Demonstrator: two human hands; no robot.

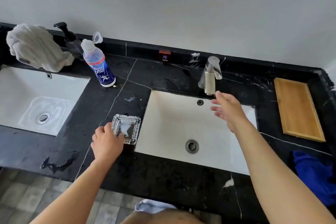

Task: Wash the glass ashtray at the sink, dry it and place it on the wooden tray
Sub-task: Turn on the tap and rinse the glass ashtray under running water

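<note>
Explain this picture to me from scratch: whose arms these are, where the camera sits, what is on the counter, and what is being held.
There is no machine here. A person wears a wide-angle camera on the head, looking down at their own two bare arms. It is the only view.

The left hand rests its fingers on the near edge of a square glass ashtray, which stands on the black counter beside the right-hand sink; it is not lifted. The right hand is open and empty, reaching toward the faucet; no water is visibly running.

Also on the counter: a wooden tray at far right, a blue cloth below it, a plastic bottle with its cap flipped open, and a pale towel at far left.
</note>
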